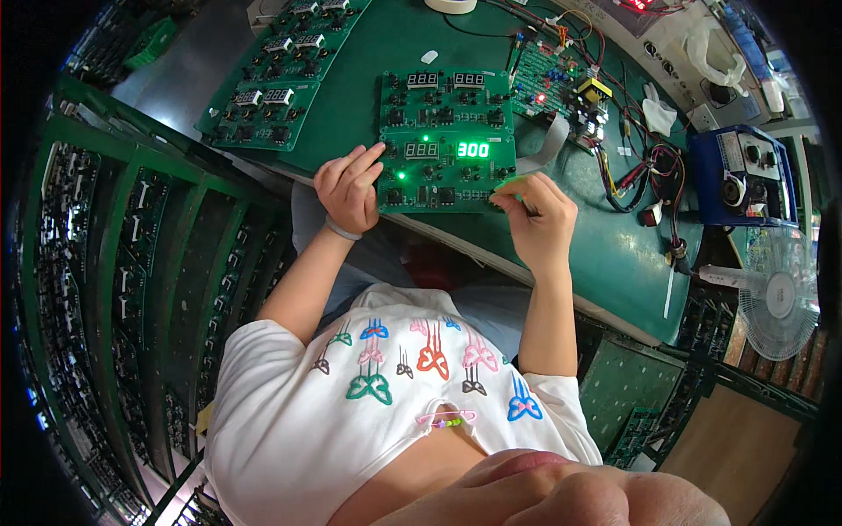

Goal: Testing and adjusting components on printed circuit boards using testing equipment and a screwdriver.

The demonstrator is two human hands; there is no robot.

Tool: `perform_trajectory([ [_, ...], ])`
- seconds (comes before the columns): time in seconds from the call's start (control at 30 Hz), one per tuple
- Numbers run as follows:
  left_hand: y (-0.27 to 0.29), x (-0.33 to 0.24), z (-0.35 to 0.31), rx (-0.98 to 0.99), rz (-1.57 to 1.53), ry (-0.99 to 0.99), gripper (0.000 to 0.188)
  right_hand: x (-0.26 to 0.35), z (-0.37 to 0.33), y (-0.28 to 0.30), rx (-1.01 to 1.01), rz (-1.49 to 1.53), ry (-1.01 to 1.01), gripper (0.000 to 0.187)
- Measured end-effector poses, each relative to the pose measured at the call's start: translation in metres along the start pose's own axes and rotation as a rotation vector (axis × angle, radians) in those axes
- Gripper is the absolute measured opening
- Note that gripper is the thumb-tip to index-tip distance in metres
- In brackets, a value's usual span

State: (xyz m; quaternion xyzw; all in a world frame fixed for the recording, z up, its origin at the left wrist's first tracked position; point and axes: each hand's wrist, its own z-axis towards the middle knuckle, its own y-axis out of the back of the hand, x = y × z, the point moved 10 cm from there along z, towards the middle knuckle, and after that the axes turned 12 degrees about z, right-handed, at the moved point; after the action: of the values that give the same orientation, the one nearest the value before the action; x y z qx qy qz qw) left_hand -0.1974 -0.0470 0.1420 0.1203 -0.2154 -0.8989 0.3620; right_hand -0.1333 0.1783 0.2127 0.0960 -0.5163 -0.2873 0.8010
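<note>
A green circuit board panel [447,180] lies at the front edge of the green table, made of two joined boards with digit displays. On its nearer half, one display [474,151] glows green, and small green lights shine beside the dark display. My left hand [351,184] grips the panel's left edge, fingers bent over the rim and thumb mostly hidden. At the lower right corner, my right hand [537,210] pinches the board's edge between thumb and curled fingers. A grey ribbon cable [551,145] runs from the panel's right side toward a larger wired board [561,92].
More display boards [272,79] lie at the table's far left. Loose wires [649,167] spread on the right, before a blue box [745,175] and a white fan [779,294]. Green racks [167,263] filled with boards stand at my left. A tape roll [451,4] sits at the back.
</note>
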Motion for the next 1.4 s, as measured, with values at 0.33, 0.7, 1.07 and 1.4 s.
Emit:
perform_trajectory([
  [0.33, -0.001, 0.002, -0.001, -0.004, -0.015, 0.0, 0.023, 0.002, 0.0, -0.001, 0.057, 0.028, -0.002, 0.02],
  [0.7, -0.002, 0.002, -0.003, -0.01, -0.013, 0.002, 0.024, -0.015, 0.008, -0.007, 0.244, 0.232, -0.078, 0.016],
  [1.07, -0.002, 0.002, -0.003, -0.006, -0.015, 0.0, 0.025, -0.029, 0.002, 0.002, 0.041, 0.305, -0.202, 0.023],
  [1.4, -0.003, 0.003, -0.003, -0.002, -0.012, 0.005, 0.025, -0.021, -0.003, 0.008, -0.088, 0.139, -0.145, 0.028],
])
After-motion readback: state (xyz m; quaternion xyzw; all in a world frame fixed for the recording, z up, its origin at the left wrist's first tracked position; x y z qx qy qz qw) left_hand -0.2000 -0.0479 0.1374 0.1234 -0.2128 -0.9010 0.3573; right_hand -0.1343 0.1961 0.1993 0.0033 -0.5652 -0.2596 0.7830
